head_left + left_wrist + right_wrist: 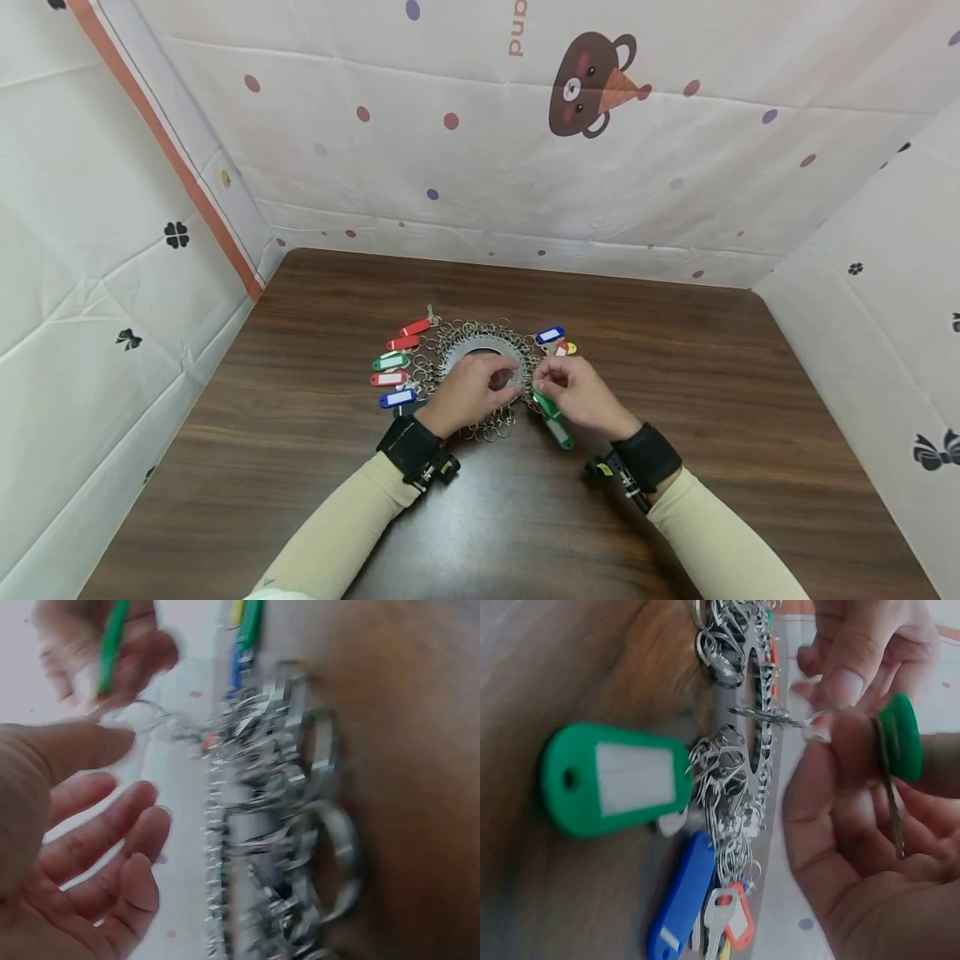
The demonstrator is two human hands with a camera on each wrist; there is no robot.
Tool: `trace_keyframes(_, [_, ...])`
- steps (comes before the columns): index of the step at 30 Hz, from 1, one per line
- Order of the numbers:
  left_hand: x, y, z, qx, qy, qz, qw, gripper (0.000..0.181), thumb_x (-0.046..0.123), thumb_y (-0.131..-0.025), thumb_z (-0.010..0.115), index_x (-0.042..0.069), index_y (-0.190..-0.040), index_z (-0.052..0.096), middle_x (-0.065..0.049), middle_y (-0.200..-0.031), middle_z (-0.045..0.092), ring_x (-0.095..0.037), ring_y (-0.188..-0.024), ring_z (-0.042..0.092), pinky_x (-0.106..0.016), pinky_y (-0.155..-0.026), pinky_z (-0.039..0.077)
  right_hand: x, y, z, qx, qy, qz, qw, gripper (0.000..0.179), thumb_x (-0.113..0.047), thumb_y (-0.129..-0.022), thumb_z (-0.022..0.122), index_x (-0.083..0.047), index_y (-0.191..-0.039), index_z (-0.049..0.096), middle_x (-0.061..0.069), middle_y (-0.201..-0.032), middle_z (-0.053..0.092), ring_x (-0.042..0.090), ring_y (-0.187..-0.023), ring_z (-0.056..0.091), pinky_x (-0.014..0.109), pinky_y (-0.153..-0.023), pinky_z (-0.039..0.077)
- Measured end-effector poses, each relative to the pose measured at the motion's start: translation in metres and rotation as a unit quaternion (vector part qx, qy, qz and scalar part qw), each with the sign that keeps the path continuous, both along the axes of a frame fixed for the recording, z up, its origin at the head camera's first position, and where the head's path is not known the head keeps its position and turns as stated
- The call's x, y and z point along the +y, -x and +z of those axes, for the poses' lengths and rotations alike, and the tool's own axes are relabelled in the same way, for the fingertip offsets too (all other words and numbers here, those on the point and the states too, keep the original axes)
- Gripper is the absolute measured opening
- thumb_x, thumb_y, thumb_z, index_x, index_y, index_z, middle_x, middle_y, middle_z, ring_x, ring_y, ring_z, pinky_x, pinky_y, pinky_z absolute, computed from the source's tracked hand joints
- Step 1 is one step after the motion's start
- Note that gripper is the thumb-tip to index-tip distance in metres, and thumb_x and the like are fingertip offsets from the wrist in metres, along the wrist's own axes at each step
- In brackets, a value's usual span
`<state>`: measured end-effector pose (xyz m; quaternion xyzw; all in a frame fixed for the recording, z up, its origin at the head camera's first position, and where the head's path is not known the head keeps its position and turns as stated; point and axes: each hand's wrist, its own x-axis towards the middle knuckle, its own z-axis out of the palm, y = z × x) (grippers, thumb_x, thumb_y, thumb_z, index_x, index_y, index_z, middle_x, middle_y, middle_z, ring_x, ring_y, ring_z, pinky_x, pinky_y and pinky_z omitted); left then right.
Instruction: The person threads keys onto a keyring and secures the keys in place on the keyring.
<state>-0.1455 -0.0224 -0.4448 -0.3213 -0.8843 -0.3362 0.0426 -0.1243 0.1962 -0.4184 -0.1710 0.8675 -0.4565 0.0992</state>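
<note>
A round grey metal rack (453, 348), its rim crowded with metal rings, lies on the table under both hands. My right hand (581, 396) pinches a key ring (142, 709) at the rack's right side. From that hand hang a green key tag (906, 739) and a key (895, 817). My left hand (474, 390) is over the rack, its thumb and forefinger apart in the head view. In the left wrist view its thumb tip is close beside the key ring; contact cannot be told. A second green tag (637, 778) hangs from the rim below the right hand.
Red, green and blue tags, one of them a red tag (388, 379), fan out along the rack's left side. A blue tag (551, 335) and others lie at its upper right. The brown wooden table (750, 433) is bounded by printed cloth walls (480, 167).
</note>
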Motion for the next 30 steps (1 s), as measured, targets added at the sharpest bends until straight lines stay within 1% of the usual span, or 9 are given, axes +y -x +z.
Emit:
trace_keyframes(4, [-0.003, -0.004, 0.008, -0.027, 0.043, -0.006, 0.9987, 0.007, 0.016, -0.092, 0.077, 0.012, -0.097, 0.081, 0.001, -0.089, 0.077, -0.011, -0.080, 0.068, -0.027, -0.073, 0.056, 0.004, -0.007, -0.003, -0.016, -0.067, 0.019, 0.9975, 0.012, -0.002, -0.098, 0.063, -0.007, -0.090, 0.070, 0.000, -0.077, 0.062, 0.012, -0.069, 0.055, 0.023, -0.063, 0.046])
trace_keyframes(8, [0.005, -0.013, 0.007, -0.055, 0.126, -0.027, 0.9901, 0.008, 0.018, -0.090, 0.075, 0.020, -0.085, 0.080, 0.007, -0.083, 0.075, -0.008, -0.074, 0.066, -0.026, -0.065, 0.053, 0.001, -0.015, -0.010, -0.004, -0.147, 0.032, 0.9886, 0.017, -0.003, -0.094, 0.067, -0.013, -0.081, 0.066, -0.005, -0.070, 0.059, 0.009, -0.063, 0.052, 0.023, -0.058, 0.041])
trace_keyframes(11, [0.014, -0.021, 0.000, -0.051, 0.166, -0.012, 0.9847, 0.014, 0.017, -0.088, 0.075, 0.022, -0.074, 0.076, 0.007, -0.076, 0.072, -0.010, -0.068, 0.064, -0.028, -0.057, 0.049, -0.003, -0.020, -0.015, 0.018, -0.190, 0.021, 0.9814, 0.020, -0.001, -0.092, 0.069, -0.014, -0.077, 0.063, -0.005, -0.067, 0.055, 0.010, -0.061, 0.050, 0.023, -0.057, 0.039])
trace_keyframes(14, [0.023, -0.028, -0.005, -0.039, 0.180, 0.020, 0.9826, 0.024, 0.015, -0.086, 0.075, 0.020, -0.064, 0.065, 0.005, -0.068, 0.066, -0.013, -0.060, 0.060, -0.029, -0.051, 0.046, -0.006, -0.027, -0.021, 0.020, -0.205, 0.012, 0.9786, 0.023, 0.001, -0.090, 0.066, -0.015, -0.075, 0.060, -0.005, -0.066, 0.051, 0.011, -0.060, 0.047, 0.023, -0.056, 0.035])
trace_keyframes(16, [0.026, -0.031, -0.007, -0.026, 0.182, 0.035, 0.9823, 0.031, 0.014, -0.083, 0.074, 0.019, -0.058, 0.057, 0.004, -0.062, 0.061, -0.013, -0.054, 0.054, -0.030, -0.048, 0.042, -0.008, -0.030, -0.024, 0.026, -0.208, 0.016, 0.9778, 0.024, 0.004, -0.088, 0.064, -0.015, -0.075, 0.058, -0.005, -0.066, 0.048, 0.010, -0.060, 0.046, 0.022, -0.055, 0.033])
trace_keyframes(19, [0.028, -0.037, -0.014, -0.017, 0.173, 0.049, 0.9836, 0.033, 0.013, -0.079, 0.073, 0.021, -0.055, 0.052, 0.008, -0.057, 0.055, -0.010, -0.050, 0.048, -0.026, -0.045, 0.037, -0.010, -0.036, -0.030, 0.025, -0.200, 0.025, 0.9793, 0.024, 0.006, -0.086, 0.061, -0.014, -0.075, 0.056, -0.006, -0.065, 0.046, 0.010, -0.058, 0.043, 0.021, -0.053, 0.030])
trace_keyframes(24, [0.029, -0.041, -0.021, -0.040, 0.133, 0.042, 0.9894, 0.035, 0.010, -0.074, 0.071, 0.022, -0.048, 0.050, 0.016, -0.046, 0.040, -0.003, -0.045, 0.038, -0.020, -0.043, 0.028, -0.008, -0.038, -0.034, 0.024, -0.187, 0.035, 0.9815, 0.024, 0.005, -0.084, 0.063, -0.015, -0.075, 0.056, -0.008, -0.065, 0.046, 0.007, -0.058, 0.043, 0.021, -0.053, 0.030])
trace_keyframes(27, [0.029, -0.036, -0.018, -0.036, 0.119, 0.037, 0.9916, 0.038, 0.009, -0.073, 0.071, 0.022, -0.046, 0.048, 0.018, -0.044, 0.031, -0.001, -0.043, 0.031, -0.018, -0.043, 0.023, -0.006, -0.033, -0.033, 0.031, -0.179, 0.036, 0.9828, 0.024, 0.004, -0.085, 0.064, -0.016, -0.075, 0.056, -0.008, -0.065, 0.045, 0.006, -0.057, 0.042, 0.021, -0.053, 0.029])
trace_keyframes(30, [0.028, -0.039, -0.018, -0.036, 0.117, 0.040, 0.9917, 0.042, 0.010, -0.073, 0.072, 0.022, -0.046, 0.044, 0.017, -0.045, 0.024, -0.001, -0.044, 0.025, -0.019, -0.044, 0.019, -0.006, -0.036, -0.035, 0.032, -0.170, 0.035, 0.9843, 0.023, 0.003, -0.085, 0.065, -0.015, -0.076, 0.056, -0.008, -0.065, 0.045, 0.006, -0.057, 0.042, 0.021, -0.053, 0.029])
